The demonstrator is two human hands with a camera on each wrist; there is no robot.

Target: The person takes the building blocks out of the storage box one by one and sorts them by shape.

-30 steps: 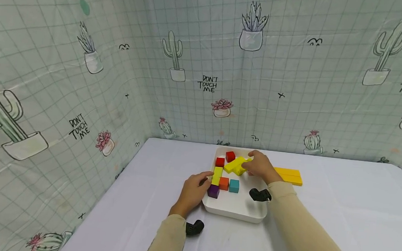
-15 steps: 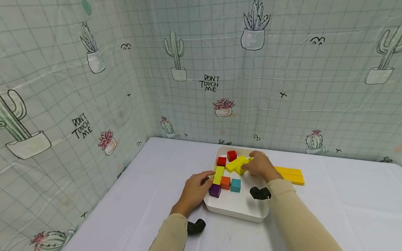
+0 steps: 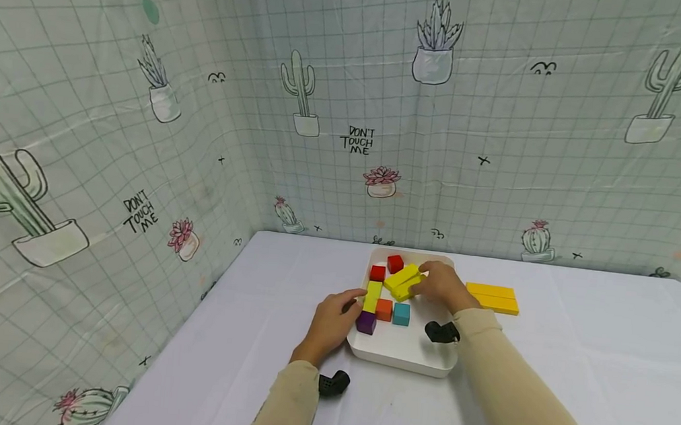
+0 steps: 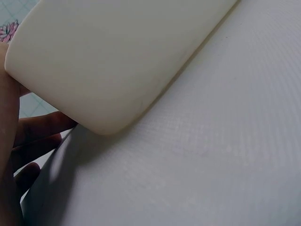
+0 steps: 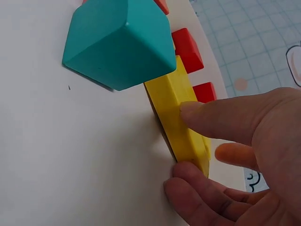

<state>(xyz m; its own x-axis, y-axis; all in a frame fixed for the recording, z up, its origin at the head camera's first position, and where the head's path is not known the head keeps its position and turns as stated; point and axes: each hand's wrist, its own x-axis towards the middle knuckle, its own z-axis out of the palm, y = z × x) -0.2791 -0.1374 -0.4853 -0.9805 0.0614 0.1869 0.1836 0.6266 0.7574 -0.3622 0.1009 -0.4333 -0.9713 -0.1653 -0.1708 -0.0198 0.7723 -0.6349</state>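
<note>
A white tray holds several coloured blocks. My right hand pinches a long yellow block inside the tray, thumb on one face and fingers around its near end. Beside it lies another yellow block, slanting the same way. My left hand grips the tray's left rim, index finger and thumb over the edge. Those digits are close to a yellow block along the left wall and a purple cube; contact is unclear. In the left wrist view, fingers show outside the tray wall.
An orange cube and a teal cube sit mid-tray. Two red cubes, one near the back and one by the left wall, are behind. Orange-yellow planks lie on the table right of the tray.
The yellow block in my right hand has turned and settled down alongside the other slanted yellow block. My left hand stays on the tray rim. The head view has shifted slightly.
</note>
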